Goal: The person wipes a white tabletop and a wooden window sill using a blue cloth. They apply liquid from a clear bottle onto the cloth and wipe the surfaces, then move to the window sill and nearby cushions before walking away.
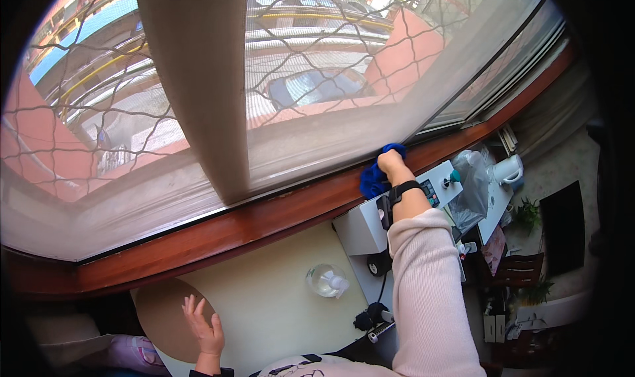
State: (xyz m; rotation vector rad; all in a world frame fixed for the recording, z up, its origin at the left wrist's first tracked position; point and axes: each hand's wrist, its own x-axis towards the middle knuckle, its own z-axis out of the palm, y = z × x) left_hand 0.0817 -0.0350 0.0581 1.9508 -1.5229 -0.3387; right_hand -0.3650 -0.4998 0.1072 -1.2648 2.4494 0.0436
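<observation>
My right hand [391, 164] is closed around a bunched blue cloth [373, 180], pressed at the window's lower edge over the reddish-brown wooden sill [278, 212]. A dark band circles that wrist, and the pink sleeve is pushed up the forearm. Fingers apart and holding nothing, my left hand [204, 326] hovers over a round brown mat or board [171, 317] on the cream tabletop [263, 297]. Between the two arms, a clear pump bottle [327, 281] stands on the tabletop. Above the sill is the screened window [317, 144], with wire netting beyond it.
A white device [364, 228] with a panel stands by my right forearm. Beyond it lie a clear plastic bag [469, 193] and a white kettle [507, 170]. A black cable and plug [370, 316] lie near the table's right edge. Farther right are a black monitor [563, 228] and a plant [527, 215].
</observation>
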